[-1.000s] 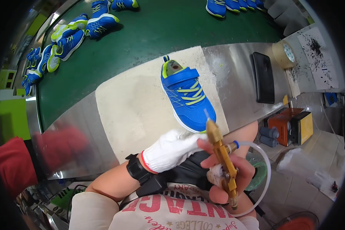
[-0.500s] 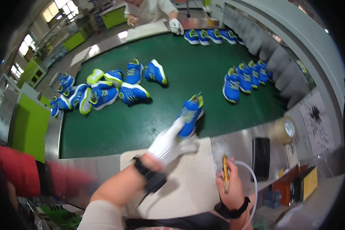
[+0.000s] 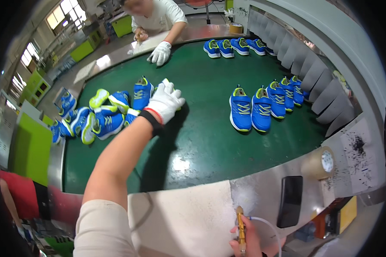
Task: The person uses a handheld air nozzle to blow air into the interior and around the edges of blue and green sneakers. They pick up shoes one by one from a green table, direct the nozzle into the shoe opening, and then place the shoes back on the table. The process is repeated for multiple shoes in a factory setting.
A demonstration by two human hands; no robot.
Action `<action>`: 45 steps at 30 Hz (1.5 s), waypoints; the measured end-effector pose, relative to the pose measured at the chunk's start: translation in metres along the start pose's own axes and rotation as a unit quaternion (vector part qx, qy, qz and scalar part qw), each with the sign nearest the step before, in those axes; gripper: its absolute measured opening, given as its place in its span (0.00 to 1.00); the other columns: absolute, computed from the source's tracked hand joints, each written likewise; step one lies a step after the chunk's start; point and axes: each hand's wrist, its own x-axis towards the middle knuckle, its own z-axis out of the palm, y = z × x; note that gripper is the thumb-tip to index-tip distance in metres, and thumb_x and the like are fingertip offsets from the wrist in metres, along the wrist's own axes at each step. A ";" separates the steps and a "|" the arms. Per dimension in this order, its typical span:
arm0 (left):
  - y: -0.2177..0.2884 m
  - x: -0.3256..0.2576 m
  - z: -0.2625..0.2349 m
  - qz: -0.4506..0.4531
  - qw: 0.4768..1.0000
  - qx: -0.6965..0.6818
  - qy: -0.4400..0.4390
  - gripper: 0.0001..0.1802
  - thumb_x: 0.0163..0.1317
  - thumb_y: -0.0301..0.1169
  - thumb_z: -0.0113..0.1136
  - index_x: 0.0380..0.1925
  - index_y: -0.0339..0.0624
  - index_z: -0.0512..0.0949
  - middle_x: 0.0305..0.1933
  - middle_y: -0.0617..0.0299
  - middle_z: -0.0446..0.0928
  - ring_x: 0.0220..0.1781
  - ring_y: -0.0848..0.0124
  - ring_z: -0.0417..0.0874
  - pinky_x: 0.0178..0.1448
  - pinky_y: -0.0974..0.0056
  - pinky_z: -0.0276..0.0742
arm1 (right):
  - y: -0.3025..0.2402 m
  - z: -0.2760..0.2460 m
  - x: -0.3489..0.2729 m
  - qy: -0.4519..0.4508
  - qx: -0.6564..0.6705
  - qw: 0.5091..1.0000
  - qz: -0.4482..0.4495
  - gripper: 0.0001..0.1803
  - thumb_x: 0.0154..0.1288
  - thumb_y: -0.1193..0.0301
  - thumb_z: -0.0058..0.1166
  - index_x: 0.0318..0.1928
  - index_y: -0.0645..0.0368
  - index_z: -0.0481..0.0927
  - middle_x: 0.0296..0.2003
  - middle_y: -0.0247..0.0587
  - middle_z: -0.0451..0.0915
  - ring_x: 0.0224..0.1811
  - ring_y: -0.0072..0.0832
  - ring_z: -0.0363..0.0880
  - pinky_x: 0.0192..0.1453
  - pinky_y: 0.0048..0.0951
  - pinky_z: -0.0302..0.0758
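We find the gloved fingers of the left hand over a blue shoe beside the loose pile on the green belt; we cannot tell whether they grip it. The right hand has its fingers clamped around a brass spray gun near the cream mat. We judge the work partway: the upright rows at right look done, the tumbled pile at left outstanding. Below the desk sits an orange box, contents hidden from us.
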 end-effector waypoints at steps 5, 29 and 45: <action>0.007 -0.052 -0.029 -0.043 0.962 -0.198 0.182 0.21 0.40 0.34 0.70 0.39 0.49 0.80 0.43 0.61 0.79 0.52 0.58 0.76 0.57 0.54 0.69 | -0.008 0.025 -0.020 0.058 0.106 0.992 0.033 0.31 0.68 0.67 0.51 0.67 0.65 0.58 0.45 0.43 0.71 0.46 0.33 0.70 0.55 0.33 0.67; 0.150 -0.328 -0.202 -0.264 0.531 -0.796 0.119 0.31 0.57 0.22 0.67 0.61 0.34 0.68 0.52 0.55 0.77 0.53 0.70 0.78 0.58 0.64 0.75 | -0.007 0.066 -0.065 0.079 -0.200 0.976 -0.034 0.39 0.55 0.71 0.65 0.63 0.67 0.60 0.52 0.61 0.72 0.53 0.56 0.71 0.59 0.46 0.68; 0.152 -0.335 -0.208 -0.248 0.612 -0.733 0.161 0.32 0.59 0.31 0.68 0.61 0.35 0.68 0.53 0.50 0.75 0.55 0.65 0.79 0.58 0.63 0.76 | -0.002 0.068 -0.071 0.082 -0.205 0.972 -0.079 0.35 0.57 0.67 0.63 0.61 0.67 0.62 0.48 0.60 0.74 0.49 0.57 0.72 0.55 0.47 0.69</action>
